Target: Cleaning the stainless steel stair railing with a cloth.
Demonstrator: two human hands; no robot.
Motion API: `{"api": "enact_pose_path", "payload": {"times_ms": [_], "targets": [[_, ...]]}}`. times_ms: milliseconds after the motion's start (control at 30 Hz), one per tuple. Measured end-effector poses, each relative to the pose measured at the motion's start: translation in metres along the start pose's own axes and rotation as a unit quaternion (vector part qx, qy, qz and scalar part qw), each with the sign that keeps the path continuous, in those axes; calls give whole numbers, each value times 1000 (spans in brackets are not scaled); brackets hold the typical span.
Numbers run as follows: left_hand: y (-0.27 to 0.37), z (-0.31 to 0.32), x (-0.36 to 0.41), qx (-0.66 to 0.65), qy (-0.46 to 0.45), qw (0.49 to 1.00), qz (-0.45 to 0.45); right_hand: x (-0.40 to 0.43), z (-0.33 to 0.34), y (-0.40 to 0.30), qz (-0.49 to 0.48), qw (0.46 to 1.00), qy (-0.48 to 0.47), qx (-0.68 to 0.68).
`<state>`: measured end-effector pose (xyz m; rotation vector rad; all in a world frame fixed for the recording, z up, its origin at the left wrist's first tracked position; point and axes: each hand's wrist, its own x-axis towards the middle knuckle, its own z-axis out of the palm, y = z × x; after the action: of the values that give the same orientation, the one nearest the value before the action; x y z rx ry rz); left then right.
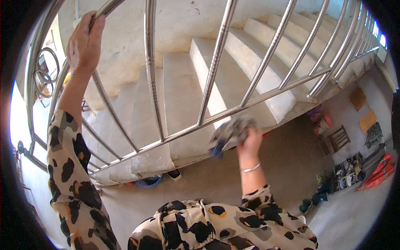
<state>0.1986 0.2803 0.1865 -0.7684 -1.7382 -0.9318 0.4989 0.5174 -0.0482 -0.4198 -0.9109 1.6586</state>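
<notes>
A metal stair railing with upright bars and a lower rail (215,118) runs across the view in front of me. At the upper left, my left hand (84,47) grips the tubular handrail (109,7). My right hand (250,139), with a bangle at the wrist, holds a crumpled grey and dark blue cloth (232,131) just below the lower rail, over the edge of the steps. Hand and cloth are blurred. Whether the cloth touches the rail or the step edge I cannot tell.
Concrete steps (184,84) rise to the right behind the bars. On the floor below are a blue basin (150,181), a small pale container (174,175), a shoe rack (347,175), dark green shoes (307,204) and a red cloth or bag (379,172). A wooden chair (339,137) stands near the wall.
</notes>
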Motion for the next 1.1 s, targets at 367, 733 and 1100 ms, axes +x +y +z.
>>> {"api": "enact_pose_path", "payload": {"times_ms": [367,733,1100], "targets": [[-4,5,2,15,15,999,28,2,37,75,-10,994,-3,108],[-3,-8,0,-1,-14,1000,-1,-19,29,33,-27,875,-240,-419],[0,-5,7,-10,-41,999,-24,4,59,2,-165,531,-274,-785]]}}
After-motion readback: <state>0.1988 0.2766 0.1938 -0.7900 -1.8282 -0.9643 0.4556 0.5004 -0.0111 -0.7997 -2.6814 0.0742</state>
